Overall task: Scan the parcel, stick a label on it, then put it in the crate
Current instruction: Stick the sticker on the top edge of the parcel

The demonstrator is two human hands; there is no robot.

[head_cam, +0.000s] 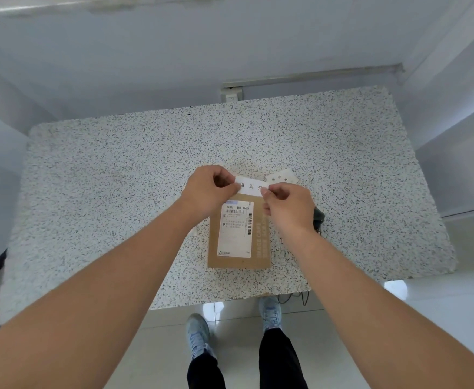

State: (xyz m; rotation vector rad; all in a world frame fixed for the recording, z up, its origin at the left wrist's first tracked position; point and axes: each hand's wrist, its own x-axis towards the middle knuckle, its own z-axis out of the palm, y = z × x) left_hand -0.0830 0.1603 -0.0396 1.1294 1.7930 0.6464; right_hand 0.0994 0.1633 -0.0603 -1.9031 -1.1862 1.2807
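Observation:
A flat brown cardboard parcel (261, 242) lies on the speckled table (117, 178), with a white shipping sticker with barcodes on its top face. Just above the parcel's far end I hold a small white label (251, 186) with black characters. My left hand (209, 192) pinches the label's left end and my right hand (289, 204) pinches its right end. A dark scanner (318, 219) lies on the table, mostly hidden behind my right hand. No crate is in view.
More white labels (283, 176) lie on the table just beyond my right hand. A wall socket (231, 95) sits behind the table's far edge. White walls close in on three sides. A cable (304, 297) hangs below the near edge by my feet.

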